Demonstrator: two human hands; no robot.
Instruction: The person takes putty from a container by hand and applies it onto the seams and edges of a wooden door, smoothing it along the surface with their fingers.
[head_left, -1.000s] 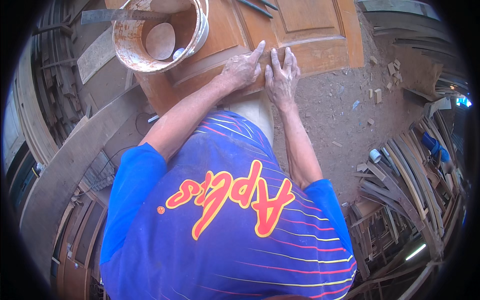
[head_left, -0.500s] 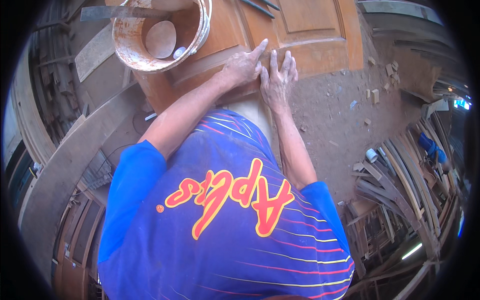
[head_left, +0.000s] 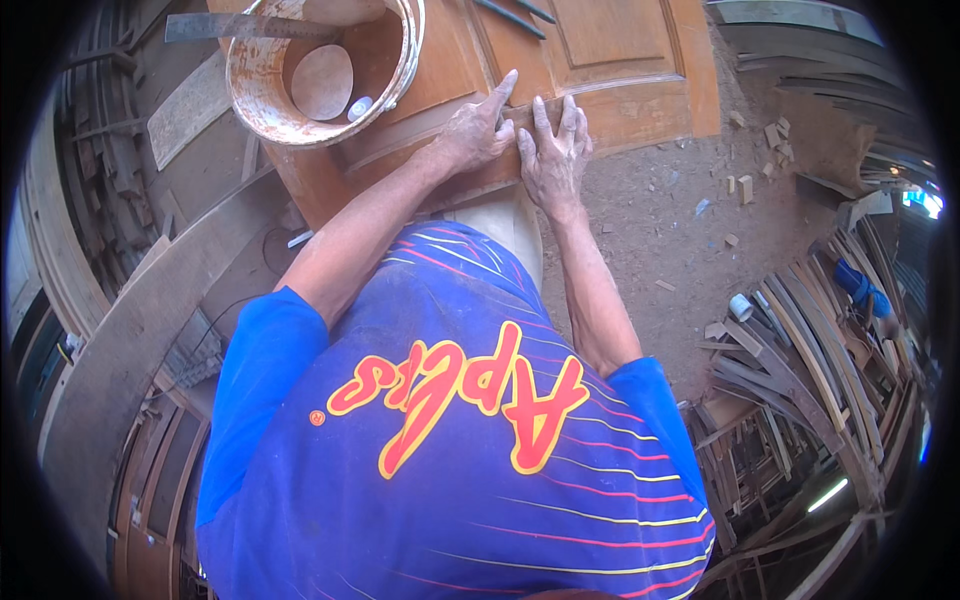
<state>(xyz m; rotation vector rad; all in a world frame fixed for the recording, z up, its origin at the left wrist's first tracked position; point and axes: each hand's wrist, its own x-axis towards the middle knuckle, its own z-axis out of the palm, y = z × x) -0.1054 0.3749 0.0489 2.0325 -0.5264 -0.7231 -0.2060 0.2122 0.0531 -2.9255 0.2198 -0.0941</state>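
Observation:
A brown wooden panel door [head_left: 630, 112] lies in front of me, its raised mouldings dusty and pale near my hands. My left hand [head_left: 470, 138] presses on the door's near rail with its index finger stretched forward. Its other fingers curl under the palm, and whatever they may hold is hidden. Close beside it, my right hand [head_left: 556, 165] rests on the door's near edge with the fingers spread and nothing visible in them. Both hands are coated in pale dust.
On the door at the left stands a stained bucket [head_left: 245, 105] holding a round pale disc [head_left: 322, 82], with a metal ruler-like strip [head_left: 230, 27] across its rim. Dark slim tools [head_left: 510, 17] lie at the far edge. Timber strips [head_left: 800, 340] are piled at right; wood offcuts [head_left: 745, 188] litter the ground.
My left hand has slid a little to the left and away from me over the door. The right hand has shifted slightly left, its fingers still spread.

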